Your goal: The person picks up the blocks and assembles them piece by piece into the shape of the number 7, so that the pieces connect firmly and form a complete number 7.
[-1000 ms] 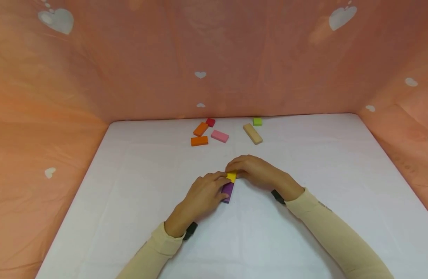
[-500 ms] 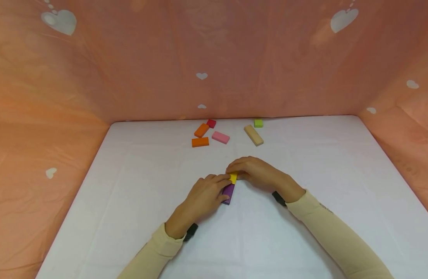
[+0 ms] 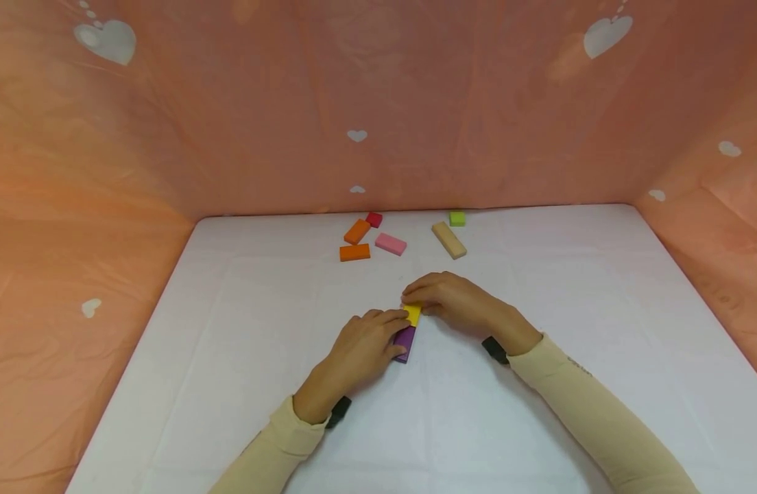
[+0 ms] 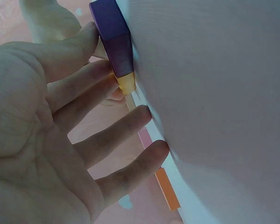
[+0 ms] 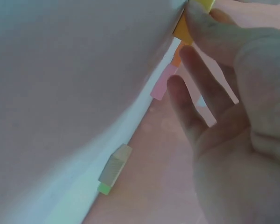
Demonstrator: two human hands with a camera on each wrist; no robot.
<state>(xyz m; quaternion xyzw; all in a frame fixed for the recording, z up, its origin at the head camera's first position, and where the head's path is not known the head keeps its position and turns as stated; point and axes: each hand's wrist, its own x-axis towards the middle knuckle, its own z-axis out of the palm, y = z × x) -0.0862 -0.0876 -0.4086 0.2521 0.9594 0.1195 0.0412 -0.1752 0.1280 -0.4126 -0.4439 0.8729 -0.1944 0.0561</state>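
A purple block (image 3: 405, 341) lies flat on the white table, its far end meeting a yellow block (image 3: 413, 314) in line with it. My left hand (image 3: 361, 348) reaches in from the left with fairly straight fingers. Its thumb touches the purple block and its front fingertips rest on the yellow one; the left wrist view shows the other fingers (image 4: 126, 137) extended and apart. From the right, my right hand (image 3: 457, 302) pinches the yellow block's far end between thumb and fingers. Those fingertips are partly hidden in the head view.
Toward the back lie two orange blocks, one (image 3: 355, 252) nearer and one (image 3: 356, 231) behind, a red block (image 3: 374, 219), a pink block (image 3: 391, 243), a plain wood block (image 3: 449, 240) and a green block (image 3: 457, 218). An orange cloth (image 3: 415, 103) with hearts rises behind the table.
My right hand has shifted slightly, showing a little more of the yellow block. The left hand and the blocks at the back stay practically where they were.
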